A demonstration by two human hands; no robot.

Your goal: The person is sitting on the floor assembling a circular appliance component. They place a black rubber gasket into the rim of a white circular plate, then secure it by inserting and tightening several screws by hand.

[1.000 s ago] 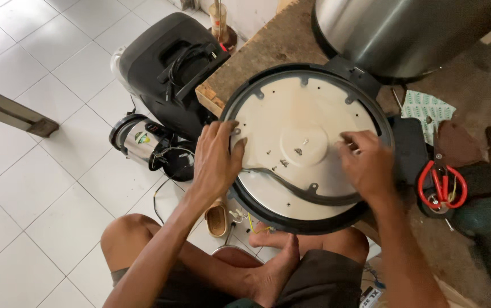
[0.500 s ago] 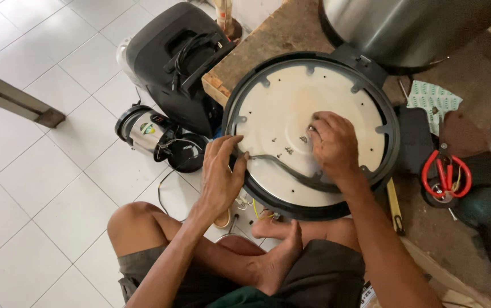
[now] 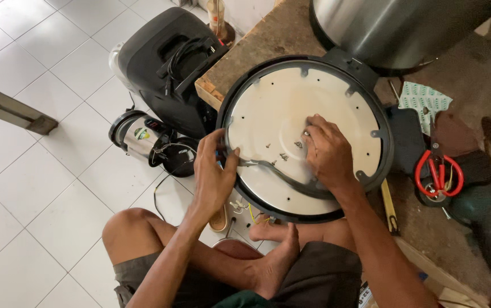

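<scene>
Sitting cross-legged on a white tiled floor [image 3: 40, 188], a person works on a large round appliance lid [image 3: 291, 114] turned upside down, its pale metal inner plate ringed by a dark plastic rim. The lid lies partly on a worn wooden surface [image 3: 274, 40] at the far side and juts out over the person's lap, which seems to bring it within easy reach of both hands. The left hand [image 3: 214, 174] grips the lid's left rim, fingers curled around the edge and thumb on top, apparently steadying it. The right hand [image 3: 328, 151] rests on the middle of the plate, fingers bent and pressed down near some small marks or screws; whether it holds anything small cannot be told. A thin dark curved strip [image 3: 282, 179], perhaps a gasket or bracket, lies across the plate between the two hands. Just beyond the lid, at the far right, stands a shiny steel pot body [image 3: 393, 28]. To the right lie red-handled scissors [image 3: 439, 174] and a green patterned cloth [image 3: 425, 102]. To the left on the floor sit a black case [image 3: 160, 63] with a cord on top and a small steel and black appliance [image 3: 140, 137].
</scene>
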